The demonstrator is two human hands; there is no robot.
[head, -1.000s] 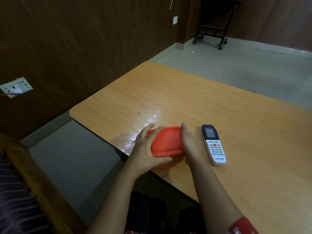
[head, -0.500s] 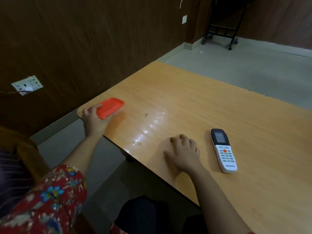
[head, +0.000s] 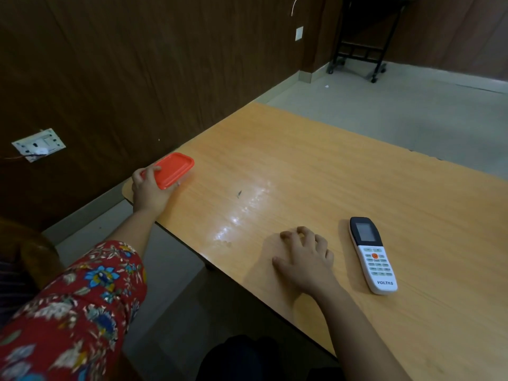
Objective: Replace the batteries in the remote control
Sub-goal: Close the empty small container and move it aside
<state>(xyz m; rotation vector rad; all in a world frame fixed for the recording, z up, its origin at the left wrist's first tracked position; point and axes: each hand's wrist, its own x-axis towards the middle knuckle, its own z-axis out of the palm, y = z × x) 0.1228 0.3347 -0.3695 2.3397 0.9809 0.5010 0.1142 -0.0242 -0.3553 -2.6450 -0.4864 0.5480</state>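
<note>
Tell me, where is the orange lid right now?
In the head view, the orange lid sits at the table's far left corner, gripped by the left hand, well away from the remote control on the right.

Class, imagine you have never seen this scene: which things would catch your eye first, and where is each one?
The bright orange lid stands out, gripped by the left hand at the table's left corner. Next comes the white-and-black remote control, face up to the right of the right hand, which rests on the wood without touching it.
</note>
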